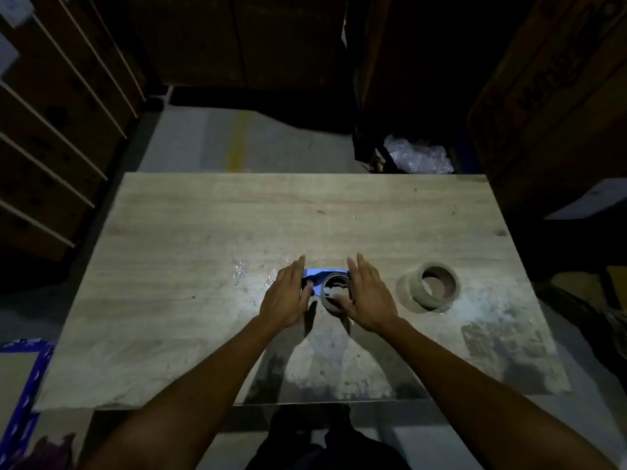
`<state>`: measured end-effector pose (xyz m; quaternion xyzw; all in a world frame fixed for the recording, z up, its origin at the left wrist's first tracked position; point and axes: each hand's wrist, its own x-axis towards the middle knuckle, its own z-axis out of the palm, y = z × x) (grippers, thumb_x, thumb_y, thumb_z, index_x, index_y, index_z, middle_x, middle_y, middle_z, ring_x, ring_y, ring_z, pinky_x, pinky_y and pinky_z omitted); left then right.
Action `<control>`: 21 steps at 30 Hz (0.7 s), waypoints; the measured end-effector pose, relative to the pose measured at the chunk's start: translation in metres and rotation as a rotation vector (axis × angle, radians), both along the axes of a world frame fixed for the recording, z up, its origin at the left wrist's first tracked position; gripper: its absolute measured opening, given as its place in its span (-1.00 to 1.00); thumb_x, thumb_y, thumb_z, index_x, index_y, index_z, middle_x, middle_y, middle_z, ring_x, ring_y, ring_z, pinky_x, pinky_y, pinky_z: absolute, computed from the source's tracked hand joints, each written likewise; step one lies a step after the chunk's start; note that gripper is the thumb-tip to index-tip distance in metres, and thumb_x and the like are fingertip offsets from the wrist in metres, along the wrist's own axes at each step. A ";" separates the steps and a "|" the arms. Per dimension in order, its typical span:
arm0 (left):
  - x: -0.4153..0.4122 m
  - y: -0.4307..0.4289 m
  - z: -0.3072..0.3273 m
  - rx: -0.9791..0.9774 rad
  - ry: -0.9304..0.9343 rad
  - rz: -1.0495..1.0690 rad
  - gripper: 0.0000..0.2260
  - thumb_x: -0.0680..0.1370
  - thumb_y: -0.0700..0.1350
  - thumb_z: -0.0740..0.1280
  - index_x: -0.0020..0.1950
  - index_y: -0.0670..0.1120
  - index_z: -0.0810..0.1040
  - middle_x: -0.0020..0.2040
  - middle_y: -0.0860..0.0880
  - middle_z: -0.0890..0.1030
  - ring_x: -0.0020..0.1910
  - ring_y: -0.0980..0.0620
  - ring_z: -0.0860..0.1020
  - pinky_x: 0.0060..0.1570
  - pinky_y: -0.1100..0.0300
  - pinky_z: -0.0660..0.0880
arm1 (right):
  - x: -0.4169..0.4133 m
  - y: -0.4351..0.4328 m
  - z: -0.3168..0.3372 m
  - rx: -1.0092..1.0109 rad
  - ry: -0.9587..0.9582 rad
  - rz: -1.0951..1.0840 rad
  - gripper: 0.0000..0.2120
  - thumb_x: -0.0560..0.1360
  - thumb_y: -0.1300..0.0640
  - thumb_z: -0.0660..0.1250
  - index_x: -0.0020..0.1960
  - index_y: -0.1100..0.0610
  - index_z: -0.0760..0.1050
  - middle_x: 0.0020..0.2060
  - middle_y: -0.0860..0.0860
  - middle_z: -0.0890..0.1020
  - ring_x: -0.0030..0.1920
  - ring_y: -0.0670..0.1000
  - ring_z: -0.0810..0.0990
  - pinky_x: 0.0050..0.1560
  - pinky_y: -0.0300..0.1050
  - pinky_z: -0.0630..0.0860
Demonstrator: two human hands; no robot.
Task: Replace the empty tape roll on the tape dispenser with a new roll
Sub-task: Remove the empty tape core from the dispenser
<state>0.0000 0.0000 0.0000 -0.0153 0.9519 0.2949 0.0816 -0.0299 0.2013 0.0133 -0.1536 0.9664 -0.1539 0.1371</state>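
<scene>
Two hands were seen over the table (203,232): the left hand (284,296) and the right hand (369,300). One tape dispenser (322,283) was counted between them, with one empty roll (334,293) on it. One full tape roll (429,286) was found toward the table's right edge.

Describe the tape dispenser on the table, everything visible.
The tape dispenser lies on the wooden table, near its middle, between both hands. Only part shows: a blue plastic-looking body with a dark, thin ring on its hub, seemingly the empty core. The left hand covers its left end; the right hand cups the ring, fingers extended. Dim light hides blade and handle. A fuller brown roll sits apart to the right.
</scene>
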 end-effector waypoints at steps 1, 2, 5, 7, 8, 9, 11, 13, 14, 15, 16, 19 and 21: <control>0.000 0.003 -0.001 0.009 -0.012 0.014 -0.47 0.66 0.02 0.14 0.59 -0.08 0.08 0.51 -0.14 0.33 0.46 -0.12 0.31 0.22 -0.05 0.46 | -0.001 0.001 -0.002 -0.001 -0.031 0.005 -0.13 0.51 -0.30 0.22 0.61 0.10 -0.05 0.60 0.14 0.03 0.56 0.19 0.09 0.42 0.15 0.34; -0.001 0.005 -0.004 0.015 -0.013 0.029 -0.48 0.66 0.02 0.14 0.58 -0.08 0.08 0.52 -0.14 0.32 0.46 -0.13 0.31 0.22 -0.06 0.46 | -0.002 0.002 -0.003 0.010 -0.053 0.000 -0.09 0.48 -0.36 0.23 0.61 0.09 -0.05 0.60 0.13 0.03 0.55 0.18 0.10 0.42 0.16 0.34; -0.003 0.010 -0.013 -0.012 -0.061 0.038 -0.45 0.65 0.01 0.17 0.59 -0.09 0.08 0.55 -0.15 0.25 0.49 -0.16 0.27 0.30 -0.07 0.41 | -0.002 0.004 -0.010 0.097 -0.147 0.075 0.03 0.40 -0.37 0.34 0.61 0.05 -0.10 0.60 0.13 -0.01 0.55 0.20 0.09 0.40 0.16 0.37; -0.005 0.014 -0.017 -0.039 -0.096 0.038 -0.45 0.63 -0.03 0.21 0.58 -0.11 0.11 0.57 -0.16 0.19 0.51 -0.17 0.23 0.36 -0.07 0.36 | -0.002 0.004 -0.015 0.118 -0.188 0.120 0.10 0.36 -0.28 0.45 0.61 0.02 -0.15 0.61 0.11 -0.07 0.53 0.23 0.12 0.37 0.14 0.40; -0.006 0.016 -0.018 -0.050 -0.098 0.046 -0.46 0.63 -0.07 0.22 0.57 -0.11 0.13 0.58 -0.17 0.17 0.51 -0.18 0.23 0.37 -0.06 0.36 | -0.003 0.005 -0.016 0.112 -0.203 0.117 0.12 0.34 -0.25 0.49 0.61 0.01 -0.16 0.61 0.10 -0.09 0.52 0.24 0.14 0.35 0.13 0.42; -0.007 0.018 -0.019 -0.056 -0.098 0.060 -0.47 0.62 -0.12 0.24 0.56 -0.12 0.16 0.58 -0.18 0.16 0.50 -0.18 0.24 0.37 -0.06 0.37 | -0.003 0.003 -0.017 0.099 -0.212 0.104 0.13 0.33 -0.21 0.51 0.61 -0.01 -0.16 0.61 0.10 -0.10 0.49 0.24 0.18 0.31 0.12 0.45; -0.008 0.024 -0.020 -0.044 -0.084 0.097 -0.49 0.59 -0.21 0.25 0.54 -0.14 0.22 0.56 -0.19 0.19 0.46 -0.20 0.28 0.34 -0.07 0.41 | -0.005 -0.001 -0.020 0.074 -0.219 0.086 0.09 0.35 -0.13 0.52 0.61 -0.02 -0.14 0.59 0.12 -0.06 0.44 0.24 0.28 0.22 0.08 0.50; -0.010 0.028 -0.021 -0.008 -0.074 0.137 -0.51 0.57 -0.28 0.27 0.49 -0.17 0.30 0.50 -0.21 0.28 0.39 -0.22 0.35 0.31 -0.05 0.43 | -0.007 -0.006 -0.024 0.033 -0.199 0.067 -0.02 0.41 -0.12 0.48 0.60 -0.01 -0.07 0.55 0.15 0.07 0.34 0.22 0.42 0.11 0.02 0.53; -0.011 0.029 -0.021 0.010 -0.068 0.157 -0.53 0.55 -0.30 0.29 0.47 -0.18 0.34 0.44 -0.21 0.34 0.35 -0.22 0.39 0.29 -0.03 0.44 | -0.009 -0.008 -0.026 0.002 -0.182 0.048 -0.08 0.43 -0.16 0.44 0.60 -0.01 -0.01 0.51 0.15 0.15 0.27 0.19 0.49 0.06 -0.01 0.55; -0.013 0.029 -0.020 0.031 -0.064 0.179 -0.54 0.53 -0.33 0.30 0.44 -0.18 0.38 0.39 -0.21 0.38 0.31 -0.22 0.41 0.27 0.00 0.43 | -0.010 -0.008 -0.027 -0.025 -0.173 0.028 -0.12 0.43 -0.20 0.42 0.59 -0.02 0.05 0.46 0.13 0.22 0.21 0.17 0.53 0.01 -0.03 0.55; -0.014 0.028 -0.019 0.060 -0.055 0.197 -0.55 0.52 -0.34 0.31 0.41 -0.19 0.41 0.35 -0.21 0.42 0.28 -0.21 0.43 0.25 0.05 0.42 | -0.011 -0.008 -0.026 -0.053 -0.164 0.015 -0.14 0.42 -0.23 0.41 0.58 -0.03 0.10 0.42 0.12 0.26 0.17 0.16 0.55 -0.01 -0.04 0.56; -0.016 0.022 -0.012 0.134 -0.011 0.220 -0.57 0.46 -0.37 0.34 0.33 -0.20 0.50 0.23 -0.20 0.50 0.22 -0.18 0.49 0.21 0.14 0.38 | -0.016 -0.002 -0.020 -0.123 -0.157 0.031 -0.17 0.37 -0.25 0.43 0.53 -0.07 0.19 0.35 0.09 0.32 0.11 0.15 0.58 -0.04 -0.04 0.60; -0.018 0.019 -0.005 0.208 0.023 0.253 -0.55 0.43 -0.38 0.36 0.31 -0.18 0.52 0.20 -0.18 0.52 0.20 -0.17 0.51 0.23 0.03 0.45 | -0.022 0.004 -0.009 -0.164 -0.152 0.057 -0.16 0.34 -0.24 0.46 0.52 -0.08 0.22 0.33 0.09 0.35 0.07 0.15 0.60 -0.04 -0.05 0.59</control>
